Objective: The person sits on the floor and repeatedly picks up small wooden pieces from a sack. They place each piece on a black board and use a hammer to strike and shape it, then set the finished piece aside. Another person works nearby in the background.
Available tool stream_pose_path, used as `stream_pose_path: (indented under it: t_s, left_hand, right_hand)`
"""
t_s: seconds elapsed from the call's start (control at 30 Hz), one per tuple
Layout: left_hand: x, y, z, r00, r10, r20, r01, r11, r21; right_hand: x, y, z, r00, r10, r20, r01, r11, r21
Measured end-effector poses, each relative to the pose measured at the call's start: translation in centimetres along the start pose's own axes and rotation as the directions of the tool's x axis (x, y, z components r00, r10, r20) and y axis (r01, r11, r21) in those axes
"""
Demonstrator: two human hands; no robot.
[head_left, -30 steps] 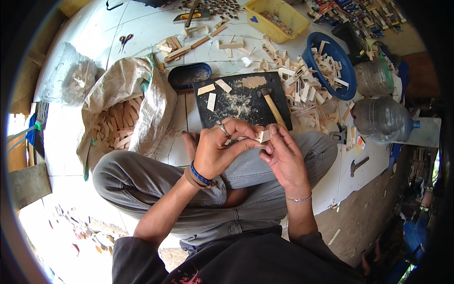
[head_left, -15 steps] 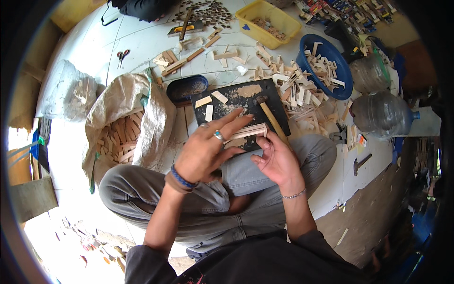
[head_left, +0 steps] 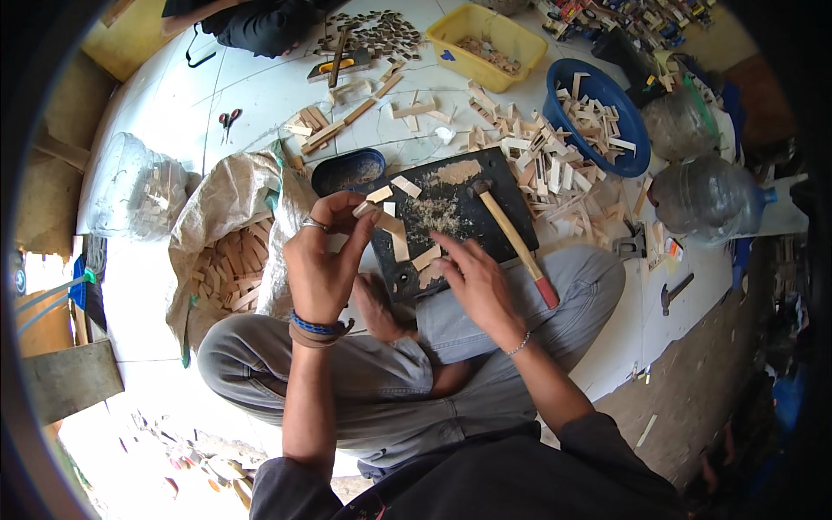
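My left hand [head_left: 321,269] pinches a small pale wooden piece [head_left: 393,230] over the left edge of a black board [head_left: 498,178]; fingers hide part of the piece. My right hand [head_left: 478,286] is over the board's near side with its fingers apart and nothing in them. Close to its fingertips lies a flat wooden block [head_left: 425,258]. Other small wooden blocks [head_left: 406,186] rest at the board's far left, around a patch of sawdust [head_left: 433,215]. A hammer [head_left: 511,234] with a wooden handle and red grip end lies across the board's right side.
A woven sack [head_left: 217,204] of wooden pieces stands at left, beside a small dark blue tray [head_left: 325,178]. Loose wooden pieces [head_left: 550,169] pile up at right, near a blue basin [head_left: 641,156]. Farther back are a yellow tub [head_left: 451,65], scissors [head_left: 229,121] and another person [head_left: 269,26].
Both hands were at the wooden piece over the board. My left hand has carried it left, while my right hand has let go and moved down over the board, fingers spread.
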State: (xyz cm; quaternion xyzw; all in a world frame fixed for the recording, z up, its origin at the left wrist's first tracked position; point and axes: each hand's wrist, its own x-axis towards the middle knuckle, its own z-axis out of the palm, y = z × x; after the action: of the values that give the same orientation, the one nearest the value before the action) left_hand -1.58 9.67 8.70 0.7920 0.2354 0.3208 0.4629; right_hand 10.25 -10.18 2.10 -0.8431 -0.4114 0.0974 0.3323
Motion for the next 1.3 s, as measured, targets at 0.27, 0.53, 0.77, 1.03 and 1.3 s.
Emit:
stream_pose_path:
  t_s: [0.27,0.53,0.77,1.03,1.3]
  left_hand:
    - [-0.6,-0.8,1.8,0.988,0.059,0.141,-0.073,0.993,0.097]
    - [-1.3,-1.3,2.6,0.951,0.063,0.303,-0.069,0.998,0.008]
    - [-1.2,-1.0,2.6,0.839,0.148,0.524,-0.182,0.983,0.013]
    - [-2.3,-0.1,4.1,0.844,0.054,0.534,-0.021,0.997,-0.068]
    - [-3.1,-0.4,5.6,0.916,0.111,0.386,-0.026,0.976,-0.217]
  right_hand:
    - [-1.9,-0.5,2.0,0.998,-0.043,-0.049,0.041,0.998,-0.038]
    - [-2.8,1.7,-0.4,0.979,0.200,-0.043,-0.179,0.940,0.289]
    - [-1.9,2.3,-3.0,0.875,0.407,0.263,-0.460,0.527,0.715]
    - [-2.7,0.0,-3.7,0.884,0.394,0.252,-0.372,0.268,0.889]
    - [-2.8,-0.1,-4.3,0.889,0.407,0.210,-0.362,0.344,0.866]
